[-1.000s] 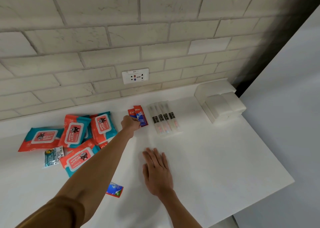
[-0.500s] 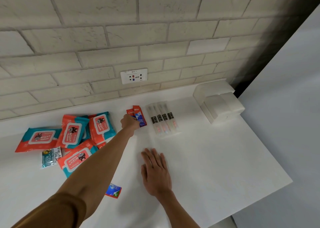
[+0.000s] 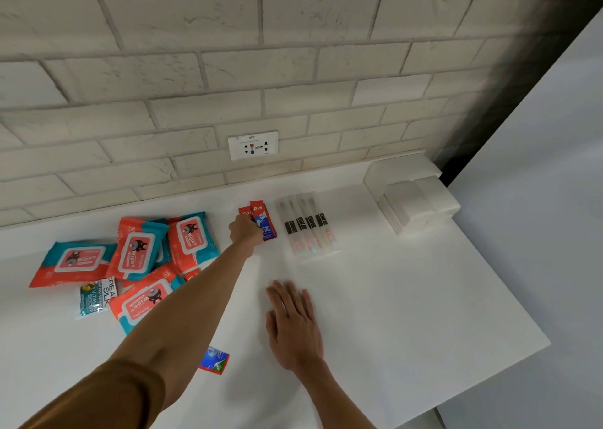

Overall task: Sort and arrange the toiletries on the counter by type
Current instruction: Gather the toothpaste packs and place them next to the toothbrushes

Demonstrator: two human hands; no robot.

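Toothpaste sachets (image 3: pixel 263 223) sit at frame centre on the white bench (image 3: pixel 408 298), just left of a toothbrush row (image 3: pixel 306 229). The left hand (image 3: pixel 246 232) rests on them, fingers hidden, so I cannot tell its grip. The right hand (image 3: pixel 293 324) lies flat and open below. Both hands have stayed put since a second ago, so the left is likely squaring this group. Wipes (image 3: pixel 137 252) remain heaped at left.

White counter (image 3: pixel 408 298), wipes packs (image 3: pixel 137 252), toothpaste sachets (image 3: pixel 266 221), wrapped toothbrushes (image 3: pixel 306 229), small sachets (image 3: pixel 94 298).
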